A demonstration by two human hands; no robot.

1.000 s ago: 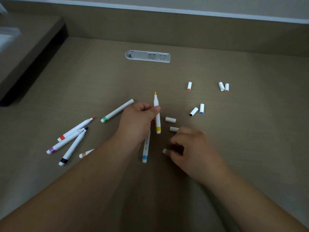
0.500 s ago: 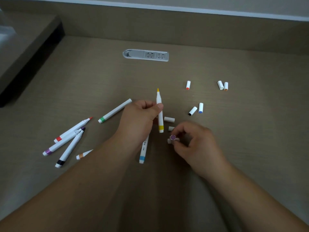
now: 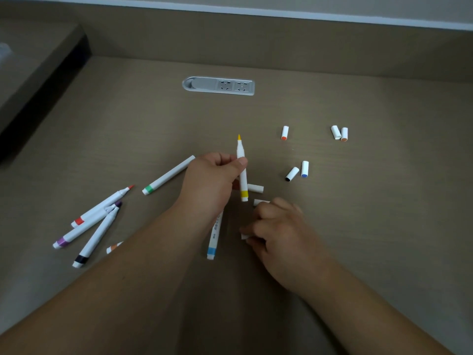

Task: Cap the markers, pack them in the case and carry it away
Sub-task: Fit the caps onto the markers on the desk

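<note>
Your left hand (image 3: pixel 213 179) pinches the uncapped yellow marker (image 3: pixel 242 170) upright above the desk (image 3: pixel 384 226), tip up. Your right hand (image 3: pixel 279 233), knuckles up, curls its fingers round a white cap (image 3: pixel 244 236) just beside the blue marker (image 3: pixel 214 237).

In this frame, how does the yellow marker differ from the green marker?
The yellow marker is uncapped, its yellow tip bare; the green marker is capped. The yellow marker is pinched in the left hand, lifted and pointing away from the camera; the green marker lies flat on the table, untouched and angled diagonally. Both have white barrels with a coloured band near the rear end.
</note>
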